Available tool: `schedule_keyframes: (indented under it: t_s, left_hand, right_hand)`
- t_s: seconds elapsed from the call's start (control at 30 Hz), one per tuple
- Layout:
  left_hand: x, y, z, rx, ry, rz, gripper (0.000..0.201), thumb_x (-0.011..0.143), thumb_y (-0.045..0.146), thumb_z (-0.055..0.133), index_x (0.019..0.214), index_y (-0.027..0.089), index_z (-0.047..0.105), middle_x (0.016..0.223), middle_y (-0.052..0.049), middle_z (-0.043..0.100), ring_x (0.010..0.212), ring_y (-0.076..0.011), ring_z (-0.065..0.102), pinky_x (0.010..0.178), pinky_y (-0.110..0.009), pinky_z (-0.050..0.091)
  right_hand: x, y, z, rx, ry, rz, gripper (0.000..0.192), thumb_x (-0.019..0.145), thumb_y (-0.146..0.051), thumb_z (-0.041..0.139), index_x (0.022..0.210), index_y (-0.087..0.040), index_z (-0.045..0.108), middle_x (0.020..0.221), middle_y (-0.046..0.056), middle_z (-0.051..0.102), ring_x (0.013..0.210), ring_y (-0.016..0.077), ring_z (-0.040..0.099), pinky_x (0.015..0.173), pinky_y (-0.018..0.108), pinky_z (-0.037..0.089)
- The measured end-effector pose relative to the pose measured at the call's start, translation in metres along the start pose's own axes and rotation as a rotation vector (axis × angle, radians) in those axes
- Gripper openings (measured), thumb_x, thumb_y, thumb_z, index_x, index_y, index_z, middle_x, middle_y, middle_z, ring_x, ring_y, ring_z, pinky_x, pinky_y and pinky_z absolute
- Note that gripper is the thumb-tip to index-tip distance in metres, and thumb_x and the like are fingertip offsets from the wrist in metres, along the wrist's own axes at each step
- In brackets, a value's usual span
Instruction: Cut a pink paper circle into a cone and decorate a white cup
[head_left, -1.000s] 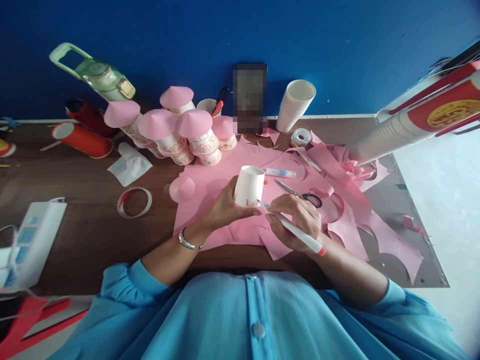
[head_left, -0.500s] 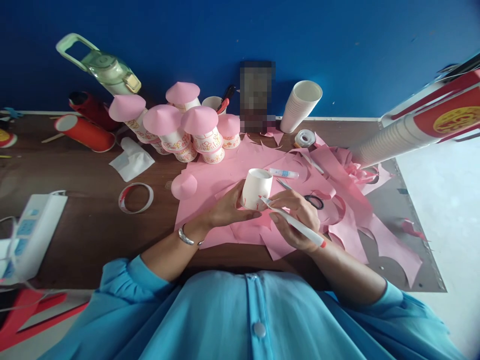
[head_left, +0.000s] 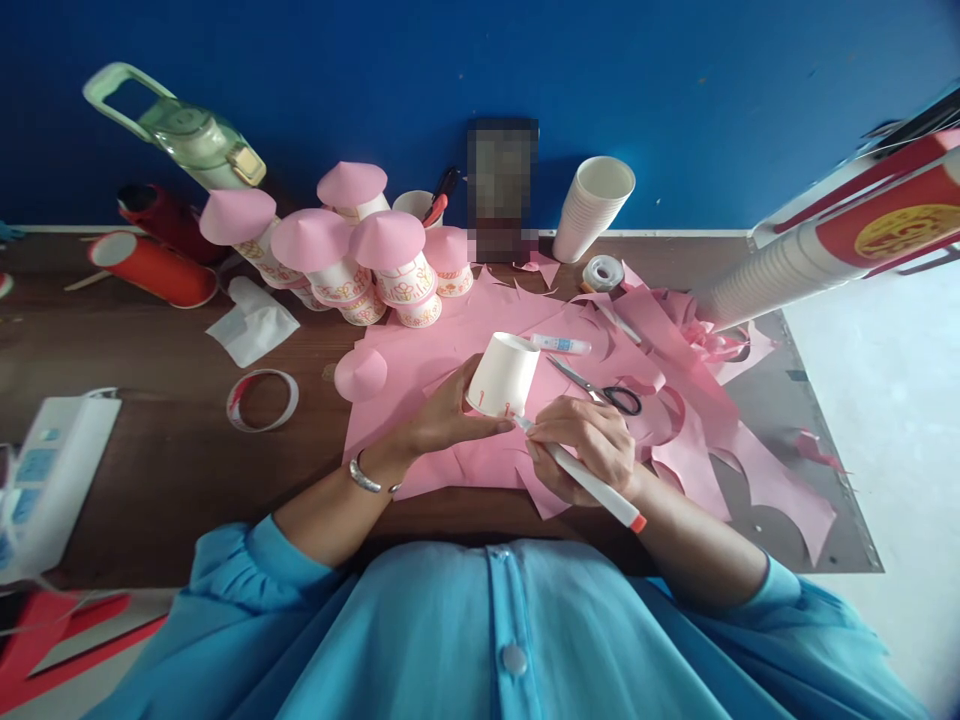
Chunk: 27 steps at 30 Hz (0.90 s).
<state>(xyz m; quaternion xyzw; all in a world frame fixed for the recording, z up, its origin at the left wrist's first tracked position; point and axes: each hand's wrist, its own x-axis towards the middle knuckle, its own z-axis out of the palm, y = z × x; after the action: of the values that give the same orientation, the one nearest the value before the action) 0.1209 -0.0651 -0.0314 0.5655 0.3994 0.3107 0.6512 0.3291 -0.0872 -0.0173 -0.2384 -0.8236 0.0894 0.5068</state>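
Note:
A white paper cup [head_left: 504, 372], tilted, is gripped by my left hand [head_left: 444, 415], which wraps round its left side and underneath. Small red marks run along the cup's lower edge. Between the fingers of my right hand [head_left: 589, 450] is a white marker pen [head_left: 596, 485] with a red end cap; its tip is at the cup's lower right edge. Beneath both hands lie sheets of pink paper [head_left: 442, 370]. Just beyond the right hand rest scissors [head_left: 589, 382] with black handles and a glue stick [head_left: 561, 345].
Several decorated cups with pink cone roofs [head_left: 386, 242] stand at the back left. A loose pink cone [head_left: 361, 374] and a tape roll [head_left: 262, 400] lie at left. Stacked white cups [head_left: 594, 205] stand by the blue wall; a longer stack [head_left: 772, 280] leans at right. A power strip [head_left: 60, 490] lies far left.
The cup has tilted further and shifted slightly left. My right hand and the marker moved down and left, uncovering more of the scissors. The view has shifted slightly.

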Motion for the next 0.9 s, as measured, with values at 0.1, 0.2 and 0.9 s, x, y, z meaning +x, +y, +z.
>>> schedule_keyframes:
  t_s: [0.1, 0.2, 0.9]
  left_hand:
    - [0.0007, -0.0001, 0.0004, 0.018, 0.018, -0.01, 0.07, 0.073, 0.048, 0.09, 0.127, 0.016, 0.059, 0.122, -0.013, 0.069, 0.102, -0.0255, 0.064, 0.084, -0.035, 0.052]
    - [0.0014, -0.003, 0.0001, 0.038, 0.022, -0.003, 0.07, 0.073, 0.049, 0.09, 0.127, 0.016, 0.059, 0.124, -0.014, 0.069, 0.104, -0.0269, 0.064, 0.084, -0.036, 0.053]
    - [0.0018, -0.0036, -0.0015, 0.222, 0.065, 0.017, 0.071, 0.071, 0.054, 0.088, 0.124, 0.016, 0.06, 0.11, -0.009, 0.073, 0.093, -0.0248, 0.067, 0.076, -0.035, 0.056]
  right_hand:
    - [-0.001, 0.001, 0.0001, -0.019, -0.015, -0.012, 0.024, 0.087, -0.005, 0.064, 0.105, -0.02, 0.062, 0.073, 0.0, 0.068, 0.059, 0.0155, 0.067, 0.053, 0.027, 0.057]
    - [-0.0013, 0.0012, -0.0001, -0.022, -0.031, -0.017, 0.024, 0.086, -0.003, 0.066, 0.103, -0.018, 0.063, 0.073, 0.001, 0.068, 0.059, 0.0158, 0.066, 0.053, 0.027, 0.056]
    - [-0.0022, 0.0011, 0.0029, -0.049, -0.043, 0.002, 0.026, 0.086, -0.002, 0.064, 0.105, -0.02, 0.061, 0.072, 0.0, 0.067, 0.058, 0.0152, 0.066, 0.052, 0.026, 0.055]
